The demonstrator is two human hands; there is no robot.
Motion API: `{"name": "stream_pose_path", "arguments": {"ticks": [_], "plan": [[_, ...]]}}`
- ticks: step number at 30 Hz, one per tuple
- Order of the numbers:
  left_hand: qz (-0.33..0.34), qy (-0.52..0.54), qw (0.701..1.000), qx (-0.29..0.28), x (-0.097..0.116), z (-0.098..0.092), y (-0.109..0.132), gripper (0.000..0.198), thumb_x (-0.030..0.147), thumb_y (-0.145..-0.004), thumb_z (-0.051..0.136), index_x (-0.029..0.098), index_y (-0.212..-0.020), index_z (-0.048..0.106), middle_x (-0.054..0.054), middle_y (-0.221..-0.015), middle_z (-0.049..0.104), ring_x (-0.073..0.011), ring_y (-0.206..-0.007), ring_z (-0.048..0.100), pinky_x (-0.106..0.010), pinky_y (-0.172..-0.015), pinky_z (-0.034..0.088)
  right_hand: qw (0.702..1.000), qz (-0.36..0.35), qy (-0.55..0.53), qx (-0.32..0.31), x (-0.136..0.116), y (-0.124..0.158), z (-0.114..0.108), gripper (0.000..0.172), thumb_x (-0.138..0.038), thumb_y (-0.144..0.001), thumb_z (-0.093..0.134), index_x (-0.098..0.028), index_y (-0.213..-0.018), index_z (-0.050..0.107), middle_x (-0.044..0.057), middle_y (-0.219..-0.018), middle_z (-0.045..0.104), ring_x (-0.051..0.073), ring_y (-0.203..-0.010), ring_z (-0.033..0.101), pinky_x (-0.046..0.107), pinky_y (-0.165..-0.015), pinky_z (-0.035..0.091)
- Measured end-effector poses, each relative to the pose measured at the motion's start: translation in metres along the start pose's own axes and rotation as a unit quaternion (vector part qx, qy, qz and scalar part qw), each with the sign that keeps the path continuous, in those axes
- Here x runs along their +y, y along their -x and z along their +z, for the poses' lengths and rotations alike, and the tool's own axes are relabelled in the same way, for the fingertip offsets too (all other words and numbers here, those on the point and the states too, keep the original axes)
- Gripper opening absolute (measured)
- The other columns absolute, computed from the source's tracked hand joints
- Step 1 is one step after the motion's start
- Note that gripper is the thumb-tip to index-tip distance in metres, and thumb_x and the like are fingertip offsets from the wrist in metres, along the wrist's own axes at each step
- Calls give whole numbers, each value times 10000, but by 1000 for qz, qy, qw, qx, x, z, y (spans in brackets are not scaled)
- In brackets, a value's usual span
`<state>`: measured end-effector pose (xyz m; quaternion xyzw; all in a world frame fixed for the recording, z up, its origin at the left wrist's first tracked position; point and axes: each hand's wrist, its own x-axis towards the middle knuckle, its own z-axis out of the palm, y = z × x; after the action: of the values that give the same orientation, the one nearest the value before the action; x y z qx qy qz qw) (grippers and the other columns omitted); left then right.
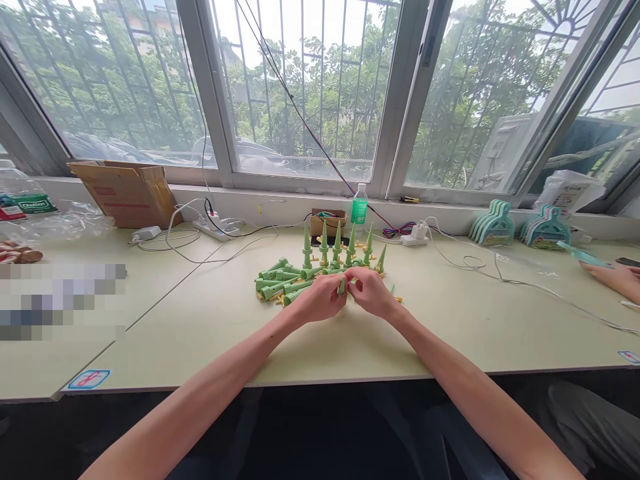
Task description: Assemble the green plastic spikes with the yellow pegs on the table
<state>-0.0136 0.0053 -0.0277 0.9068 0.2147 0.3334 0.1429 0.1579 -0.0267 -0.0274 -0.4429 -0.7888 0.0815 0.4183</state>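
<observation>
My left hand (pixel 325 297) is closed around a green plastic plant watering spike (pixel 342 287), mostly hidden by the fingers. Against it, my right hand (pixel 370 291) is closed in a pinch; whatever lies between its fingertips is hidden. Just beyond both hands, several watering spikes stand upright in a row, points up, among them a green spike (pixel 324 245) with small yellow valves at their sides. To the left of my left hand lies a loose pile of green tubular spike pieces (pixel 273 289), with yellow valve parts among them.
Behind the spikes are a small cardboard box (pixel 330 219) and a green-labelled bottle (pixel 359 205). White cables (pixel 473 261) cross the table. Green hangers (pixel 493 223) stand back right. At the right edge, another person's hand (pixel 613 275) holds a light green piece. A large carton (pixel 127 193) stands back left.
</observation>
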Motion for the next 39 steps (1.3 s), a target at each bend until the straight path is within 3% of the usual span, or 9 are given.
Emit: {"name": "stream_pose_path", "arguments": {"ticks": [39], "plan": [[-8,-1,1000,-13,2,-3,0,133,112,-762,487,175,-662,426,38,-600,485,-78,-528,442,-212,-536,356,1000,-4,-6,-9,-2,1,0,215,-48,-778,455,-182,-814,619,9,-776,622,128,-697,523,235,-651,393]]}}
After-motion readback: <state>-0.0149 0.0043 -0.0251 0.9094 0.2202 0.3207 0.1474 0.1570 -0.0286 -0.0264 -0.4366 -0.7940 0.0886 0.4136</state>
